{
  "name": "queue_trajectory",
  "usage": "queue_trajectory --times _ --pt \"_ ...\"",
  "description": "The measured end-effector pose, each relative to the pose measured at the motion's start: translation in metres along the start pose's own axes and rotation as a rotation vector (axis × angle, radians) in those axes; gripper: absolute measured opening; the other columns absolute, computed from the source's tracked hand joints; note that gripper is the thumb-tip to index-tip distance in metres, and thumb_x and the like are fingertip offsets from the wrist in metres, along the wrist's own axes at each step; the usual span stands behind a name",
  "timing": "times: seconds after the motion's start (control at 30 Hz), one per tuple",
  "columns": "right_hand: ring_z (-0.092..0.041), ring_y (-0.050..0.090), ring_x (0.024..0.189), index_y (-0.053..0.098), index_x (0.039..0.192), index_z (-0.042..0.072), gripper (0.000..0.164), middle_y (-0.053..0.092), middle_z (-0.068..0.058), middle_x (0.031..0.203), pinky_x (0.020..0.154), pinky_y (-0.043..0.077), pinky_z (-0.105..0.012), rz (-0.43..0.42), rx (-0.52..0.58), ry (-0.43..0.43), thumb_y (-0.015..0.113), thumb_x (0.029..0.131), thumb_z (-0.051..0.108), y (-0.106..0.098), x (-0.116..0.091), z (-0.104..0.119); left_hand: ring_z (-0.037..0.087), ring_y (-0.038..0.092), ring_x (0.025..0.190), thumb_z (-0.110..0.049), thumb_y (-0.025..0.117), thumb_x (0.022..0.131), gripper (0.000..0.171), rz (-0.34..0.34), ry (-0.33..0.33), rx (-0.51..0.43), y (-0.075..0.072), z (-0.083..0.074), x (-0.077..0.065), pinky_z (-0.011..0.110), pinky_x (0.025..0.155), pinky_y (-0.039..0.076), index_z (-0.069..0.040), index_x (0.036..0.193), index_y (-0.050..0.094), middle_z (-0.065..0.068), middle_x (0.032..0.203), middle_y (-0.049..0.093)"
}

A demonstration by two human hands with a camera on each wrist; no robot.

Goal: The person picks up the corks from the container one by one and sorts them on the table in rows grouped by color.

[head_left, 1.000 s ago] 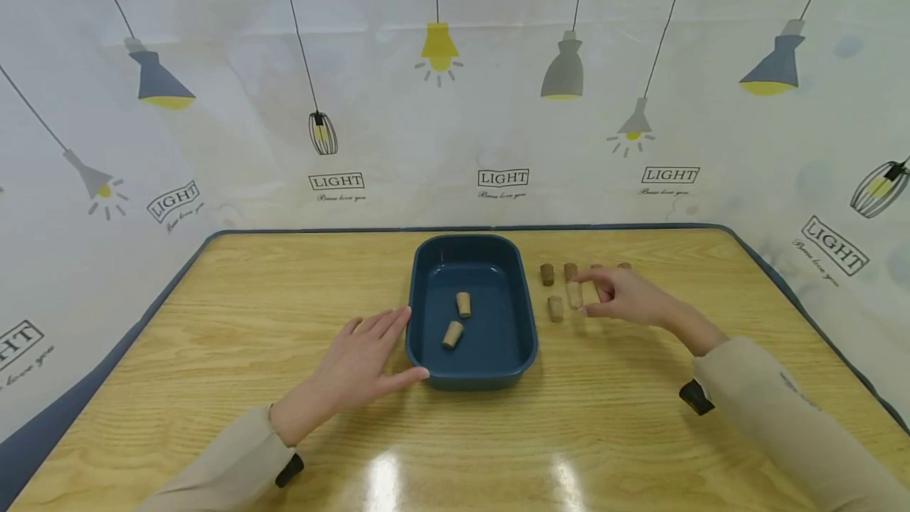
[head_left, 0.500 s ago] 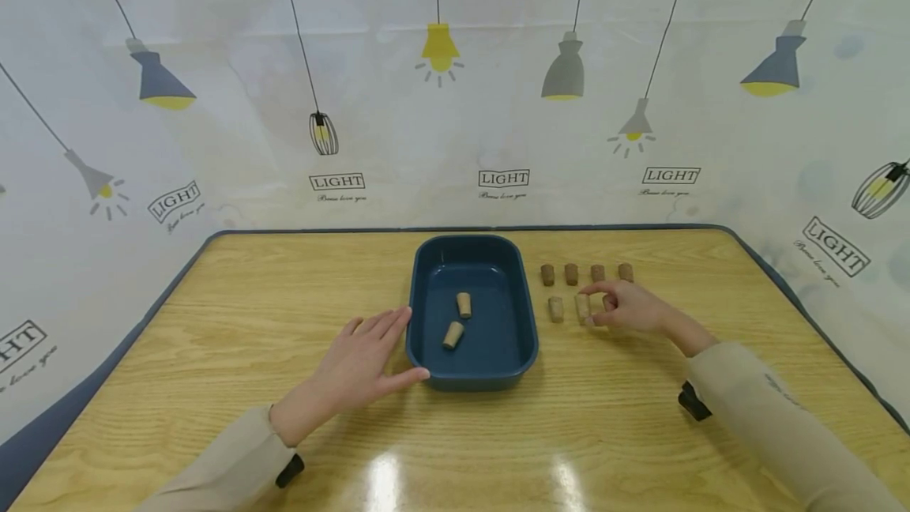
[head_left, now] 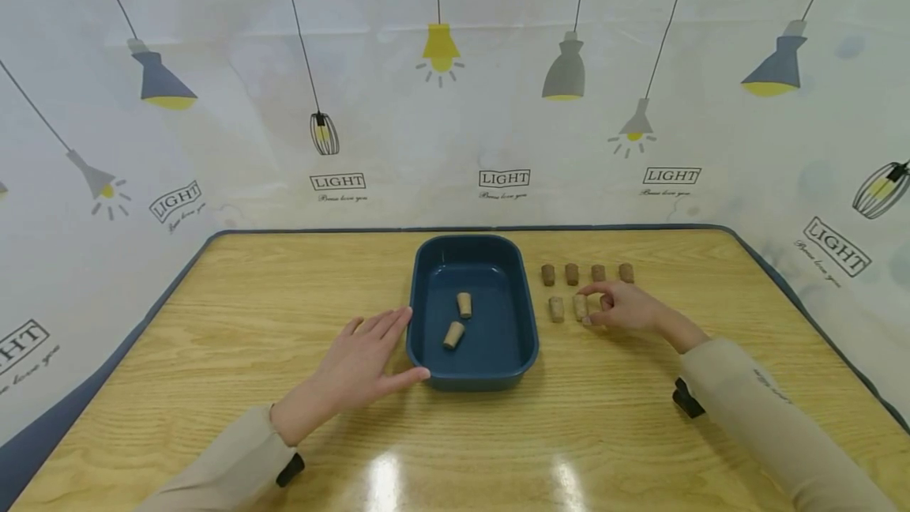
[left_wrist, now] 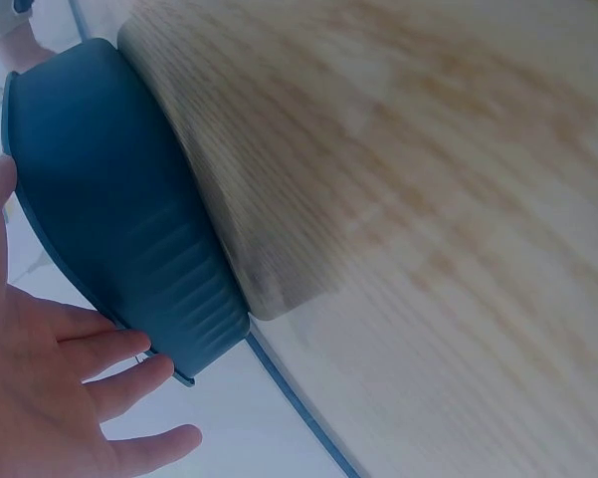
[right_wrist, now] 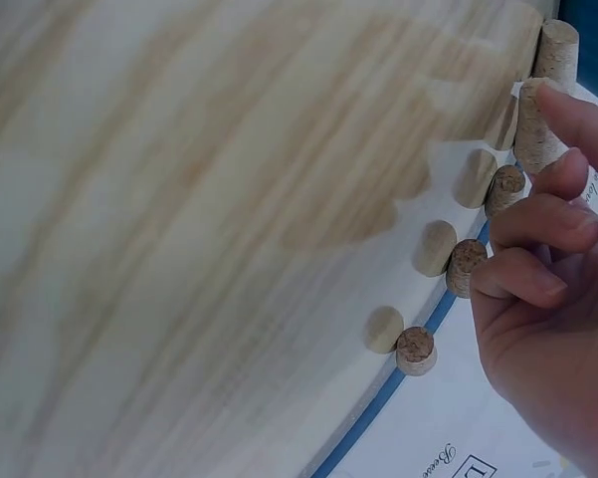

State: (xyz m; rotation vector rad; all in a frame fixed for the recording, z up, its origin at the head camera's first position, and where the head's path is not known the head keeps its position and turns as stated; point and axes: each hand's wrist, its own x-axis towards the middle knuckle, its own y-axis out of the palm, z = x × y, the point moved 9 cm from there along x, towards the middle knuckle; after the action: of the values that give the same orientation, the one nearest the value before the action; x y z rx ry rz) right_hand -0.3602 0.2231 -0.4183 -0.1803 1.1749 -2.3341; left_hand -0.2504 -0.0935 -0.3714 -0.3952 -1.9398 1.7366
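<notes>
My right hand pinches a light cork stopper between thumb and index finger, and the cork stands upright on the table. Just left of it is another light cork, a small gap apart. In the right wrist view, the thumb or a finger lies against the held cork, while the other fingers curl loosely. My left hand rests with extended fingers against the left rim of a dark blue rectangular bin. Inside that bin, two light corks lie apart on the floor.
Behind the light corks runs a row of several darker brown corks, spaced apart and close to my right fingers. The wooden table ends at a wall sheet printed with lamps.
My right hand has brought the light cork down toward me, out of the space before the brown row, then nudged it slightly left. My left hand and the bin have stayed in place.
</notes>
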Motion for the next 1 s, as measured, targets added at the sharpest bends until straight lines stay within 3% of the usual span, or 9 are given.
queue_trajectory --times 0.67,1.0 --pt "-0.008 0.029 0.041 0.048 0.122 -0.001 0.048 0.039 0.003 0.05 0.044 0.032 -0.025 0.034 0.018 -0.01 0.064 0.082 0.019 0.002 -0.001 0.003 0.026 0.035 0.121 -0.072 0.03 0.078 0.089 0.0 -0.008 -0.002 0.002 0.001 -0.001 0.052 0.093 0.026 -0.005 0.137 0.031 0.008 0.137 0.034" --pt "-0.01 0.033 0.047 0.048 0.119 -0.009 0.043 0.041 0.001 0.056 0.05 0.033 -0.027 -0.03 0.016 -0.122 0.061 0.084 0.01 -0.015 0.003 0.039 0.026 0.035 0.121 -0.072 0.03 0.078 0.089 -0.002 -0.005 -0.001 0.001 0.0 -0.001 0.052 0.092 0.027 -0.005 0.138 0.031 0.009 0.137 0.035"
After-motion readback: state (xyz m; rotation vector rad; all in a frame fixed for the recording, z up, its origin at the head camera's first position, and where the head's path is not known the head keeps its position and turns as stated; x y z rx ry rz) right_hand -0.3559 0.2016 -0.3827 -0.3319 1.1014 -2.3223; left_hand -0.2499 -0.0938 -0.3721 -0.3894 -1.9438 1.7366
